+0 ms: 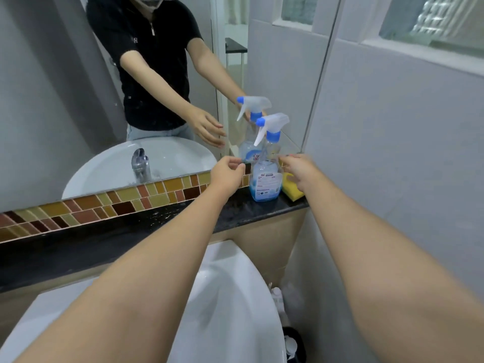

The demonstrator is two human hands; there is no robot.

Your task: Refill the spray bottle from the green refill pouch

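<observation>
A clear spray bottle with a blue collar and white trigger head stands upright on the dark stone ledge at its right end, close to the mirror. A little blue liquid sits at its bottom. My left hand hovers just left of the bottle, fingers curled and apart, holding nothing. Just right of the bottle is my right hand, fingers spread, close to the bottle's side; whether it touches is unclear. No green refill pouch is in view.
A yellow sponge lies on the ledge behind my right hand. The mirror above the mosaic tile strip reflects the bottle, the tap and me. A white basin sits below the ledge, a tiled wall at right.
</observation>
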